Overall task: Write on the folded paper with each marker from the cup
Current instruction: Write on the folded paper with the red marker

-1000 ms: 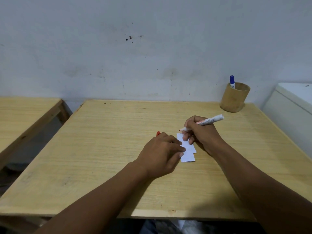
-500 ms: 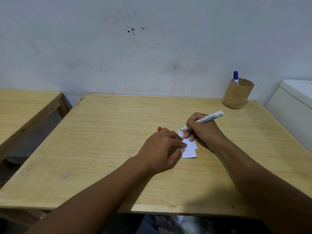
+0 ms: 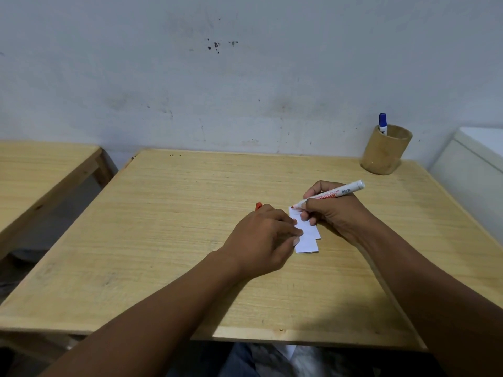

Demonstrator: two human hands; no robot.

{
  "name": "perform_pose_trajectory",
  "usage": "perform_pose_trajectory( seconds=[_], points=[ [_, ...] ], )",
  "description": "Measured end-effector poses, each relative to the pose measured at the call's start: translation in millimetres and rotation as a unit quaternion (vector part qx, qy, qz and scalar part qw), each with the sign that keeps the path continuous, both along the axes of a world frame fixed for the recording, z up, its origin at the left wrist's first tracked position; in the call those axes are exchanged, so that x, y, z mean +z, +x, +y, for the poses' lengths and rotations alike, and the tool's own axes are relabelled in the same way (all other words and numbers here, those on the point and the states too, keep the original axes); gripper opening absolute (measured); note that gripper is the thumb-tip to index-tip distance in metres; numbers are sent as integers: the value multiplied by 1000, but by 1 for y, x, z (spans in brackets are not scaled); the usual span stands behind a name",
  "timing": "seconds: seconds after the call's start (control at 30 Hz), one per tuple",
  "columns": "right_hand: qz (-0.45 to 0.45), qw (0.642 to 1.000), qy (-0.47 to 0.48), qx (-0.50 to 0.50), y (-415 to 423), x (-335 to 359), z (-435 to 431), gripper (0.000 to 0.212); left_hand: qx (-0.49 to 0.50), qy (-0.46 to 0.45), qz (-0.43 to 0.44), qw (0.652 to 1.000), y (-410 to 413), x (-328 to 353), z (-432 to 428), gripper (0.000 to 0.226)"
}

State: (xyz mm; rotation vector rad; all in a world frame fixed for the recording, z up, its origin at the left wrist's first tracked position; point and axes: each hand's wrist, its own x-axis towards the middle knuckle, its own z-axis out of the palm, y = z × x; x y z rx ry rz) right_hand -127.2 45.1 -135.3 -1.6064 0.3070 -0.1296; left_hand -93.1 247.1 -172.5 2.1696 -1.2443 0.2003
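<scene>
Table (image 3: 190, 240) unchanged; marker (image 3: 334, 195) tip reached paper (image 3: 307, 238).

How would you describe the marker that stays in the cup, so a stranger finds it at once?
Look at the far right corner of the wooden table, where a brown cup stands near the wall. A blue-capped marker sticks up from it, unlike the red marker held in the right hand.

left hand (image 3: 262, 236): bare | right hand (image 3: 336, 213): bare | forearms: no sleeves
</scene>
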Motion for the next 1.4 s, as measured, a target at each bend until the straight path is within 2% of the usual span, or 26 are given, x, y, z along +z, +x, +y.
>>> perform_pose_trajectory(
  seconds=[0.73, 0.87, 1.03, 1.1, 1.2, 1.3, 1.37, 1.4],
  points=[
    [-9, 997, -74, -6, 0, -2, 3, 19, 2, -15, 0, 1000, 2, -3, -1, 25],
    [-5, 999, -48, -3, -1, -1, 2, 15, 2, -18, -2, 1000, 2, -4, -1, 25],
    [-31, 988, 121, -92, 3, 1, -1, 4, 2, -14, -3, 1000, 1, -3, -1, 24],
    [-27, 981, 151, -116, 4, 4, -1, 5, 8, -21, -1, 1000, 0, -4, -1, 23],
    [-30, 981, 143, -124, 7, 16, -3, 15, 28, -65, 9, 997, -2, -1, 0, 22],
    [-54, 988, 122, -78, 8, 34, -7, 16, 66, -124, -1, 990, 3, 10, 7, 23],
    [-59, 990, 119, -39, 8, 46, -10, 11, 113, -113, -20, 987, 14, 19, 13, 26],
    [-57, 990, 123, -25, 8, 51, -11, 8, 131, -79, -6, 988, 21, 22, 16, 30]
  ],
)
